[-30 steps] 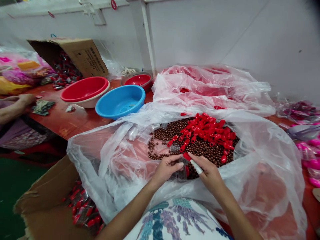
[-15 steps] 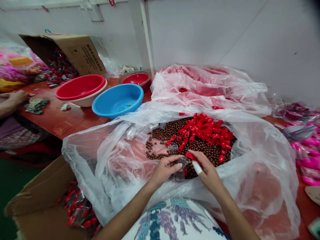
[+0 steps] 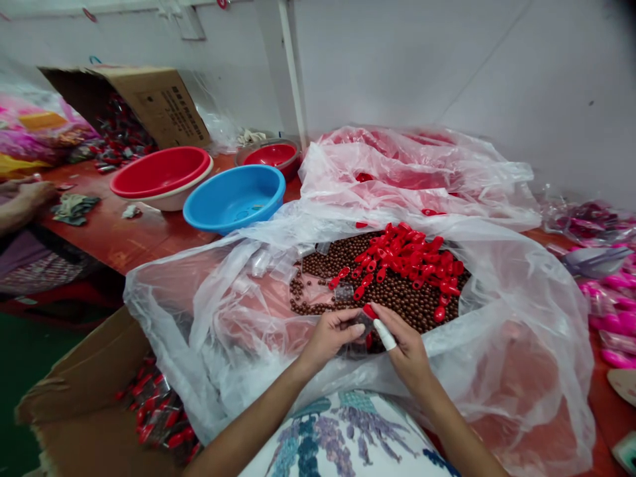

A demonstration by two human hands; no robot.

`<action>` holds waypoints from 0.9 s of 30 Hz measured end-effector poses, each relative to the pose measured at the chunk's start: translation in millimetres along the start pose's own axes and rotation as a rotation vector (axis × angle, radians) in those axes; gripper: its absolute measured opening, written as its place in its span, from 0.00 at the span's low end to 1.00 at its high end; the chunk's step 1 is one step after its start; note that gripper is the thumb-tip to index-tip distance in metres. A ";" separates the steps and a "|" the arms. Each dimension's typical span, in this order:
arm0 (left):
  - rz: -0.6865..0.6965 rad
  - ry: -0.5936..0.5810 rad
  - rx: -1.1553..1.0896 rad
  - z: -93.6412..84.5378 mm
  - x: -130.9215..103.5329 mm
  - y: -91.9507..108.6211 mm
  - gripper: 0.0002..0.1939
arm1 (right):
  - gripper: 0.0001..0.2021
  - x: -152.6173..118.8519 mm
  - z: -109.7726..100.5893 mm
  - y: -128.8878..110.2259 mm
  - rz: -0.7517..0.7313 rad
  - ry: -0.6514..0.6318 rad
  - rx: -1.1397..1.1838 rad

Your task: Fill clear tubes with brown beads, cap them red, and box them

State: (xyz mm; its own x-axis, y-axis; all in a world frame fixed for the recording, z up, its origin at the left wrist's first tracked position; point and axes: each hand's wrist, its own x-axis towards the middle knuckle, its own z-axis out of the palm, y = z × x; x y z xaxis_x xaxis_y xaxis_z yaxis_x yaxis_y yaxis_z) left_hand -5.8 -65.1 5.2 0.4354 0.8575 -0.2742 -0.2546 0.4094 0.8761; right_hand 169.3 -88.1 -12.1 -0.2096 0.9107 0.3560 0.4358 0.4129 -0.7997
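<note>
My left hand (image 3: 325,339) pinches a small clear plastic container (image 3: 366,322) between thumb and fingers. Against its upper end, my right hand (image 3: 408,346) grips a red plastic cap (image 3: 368,311), mostly covered by the fingers. One right finger wears a white wrapping. Both hands are just above the near edge of a spread of small brown beads (image 3: 402,305). A heap of red caps (image 3: 407,255) lies on the beads, a few strewn to the left. Several empty clear containers (image 3: 283,268) rest left of the beads on a clear plastic sheet (image 3: 218,331).
A cardboard box (image 3: 74,414) at lower left holds filled red-capped pieces. Blue (image 3: 233,192) and red (image 3: 161,173) basins stand beyond the sheet. Another box (image 3: 149,109) lies tipped behind them. At far left is another person's hand (image 3: 37,195). Pink packets (image 3: 616,311) lie right.
My right hand has moved slightly left, bringing the red cap onto the end of the clear container. My left hand stays nearly in place. The other person's hands have shifted slightly.
</note>
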 end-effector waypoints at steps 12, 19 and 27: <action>-0.066 0.060 -0.094 6.0 1.8 2.5 0.21 | 0.33 1.7 8.7 1.0 -0.235 -0.013 -0.320; -0.099 0.142 -0.079 26.1 2.0 -7.4 0.28 | 0.32 -0.7 12.5 -11.8 -0.187 -0.159 -0.212; -0.043 0.149 -0.178 23.9 -0.3 1.4 0.28 | 0.22 -8.8 7.5 -3.6 0.404 0.062 0.338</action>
State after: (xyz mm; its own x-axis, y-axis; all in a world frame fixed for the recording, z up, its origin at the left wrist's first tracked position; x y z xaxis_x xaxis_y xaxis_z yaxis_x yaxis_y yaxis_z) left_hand 14.4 -72.2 16.0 0.3201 0.8691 -0.3771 -0.3927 0.4839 0.7820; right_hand 163.0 -97.7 -16.0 -0.0263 0.9996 0.0069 0.1622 0.0111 -0.9867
